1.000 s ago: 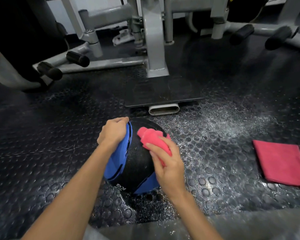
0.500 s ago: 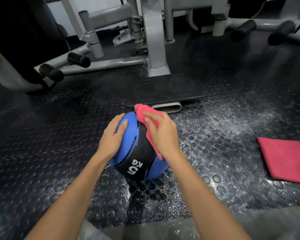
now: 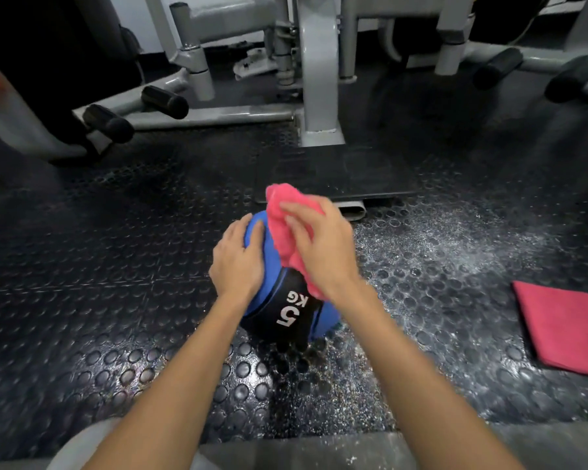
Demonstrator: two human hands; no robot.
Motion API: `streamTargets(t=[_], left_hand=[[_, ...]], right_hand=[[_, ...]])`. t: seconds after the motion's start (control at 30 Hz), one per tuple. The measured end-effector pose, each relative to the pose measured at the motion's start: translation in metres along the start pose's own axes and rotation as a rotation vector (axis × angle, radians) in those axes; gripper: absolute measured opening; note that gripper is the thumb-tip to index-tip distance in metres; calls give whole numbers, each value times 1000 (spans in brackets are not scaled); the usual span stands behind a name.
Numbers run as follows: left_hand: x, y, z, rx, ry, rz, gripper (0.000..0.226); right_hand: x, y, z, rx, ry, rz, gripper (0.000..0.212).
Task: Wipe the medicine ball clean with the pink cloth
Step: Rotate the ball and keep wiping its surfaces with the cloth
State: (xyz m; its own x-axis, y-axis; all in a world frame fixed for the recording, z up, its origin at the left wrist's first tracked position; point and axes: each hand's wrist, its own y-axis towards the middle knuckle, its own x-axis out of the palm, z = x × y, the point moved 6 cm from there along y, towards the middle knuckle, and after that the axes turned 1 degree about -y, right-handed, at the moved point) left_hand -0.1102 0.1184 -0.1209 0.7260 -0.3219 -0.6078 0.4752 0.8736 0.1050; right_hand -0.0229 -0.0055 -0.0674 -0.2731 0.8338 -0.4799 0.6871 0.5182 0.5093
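Most of the medicine ball (image 3: 287, 312) is covered. Its top lies under the pink cloth (image 3: 284, 228) and both hands, so only a blue panel on its left, a sliver of blue on its right and the black band marked "5 KG" show. The ball sits on the studded rubber floor (image 3: 116, 300) (where the two meet is lost in shadow).

The right hand (image 3: 323, 252) is smeared by blur, and its fingertips are hard to tell apart. Its grip is closed on the bunched cloth, fingers curled over it and pressing it against the ball's upper right side. The cloth's far end sticks up past the top of the ball. The left hand (image 3: 238, 262) lies flat on the ball's left blue panel, fingers nearly straight and close together, clasping nothing. Both forearms reach in from the bottom edge.

Well apart to the right of the ball, a folded red cloth (image 3: 564, 327) lies on the floor, cut off by the frame edge. Beyond the ball stands a grey machine frame (image 3: 319, 79), its top cut off. Whitish specks dust the floor to the ball's right.
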Motion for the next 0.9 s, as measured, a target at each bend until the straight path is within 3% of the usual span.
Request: streamTargets(t=[0.13, 0.33, 0.37, 0.43, 0.53, 0.8, 0.9], left_hand=[[5, 4, 7, -30, 58, -12, 44], [-1, 17, 1, -164, -74, -46, 38], [-2, 16, 2, -166, -92, -46, 34], [-4, 15, 6, -180, -123, -50, 28], [-6, 22, 3, -228, -126, -50, 39], [-30, 27, -23, -311, 195, -38, 59], [-39, 7, -46, -256, 246, -16, 58]], right_hand=[[25, 41, 10, 120, -145, -254, 19], [1, -88, 27, -80, 2, 58, 24], [-4, -106, 38, -48, 28, 76, 21], [-19, -127, 65, 195, 140, 145, 14], [-41, -140, 93, 554, 377, 195, 23], [-53, -133, 92, 695, 412, 126, 22], [-37, -138, 86, 753, 445, 65, 22]])
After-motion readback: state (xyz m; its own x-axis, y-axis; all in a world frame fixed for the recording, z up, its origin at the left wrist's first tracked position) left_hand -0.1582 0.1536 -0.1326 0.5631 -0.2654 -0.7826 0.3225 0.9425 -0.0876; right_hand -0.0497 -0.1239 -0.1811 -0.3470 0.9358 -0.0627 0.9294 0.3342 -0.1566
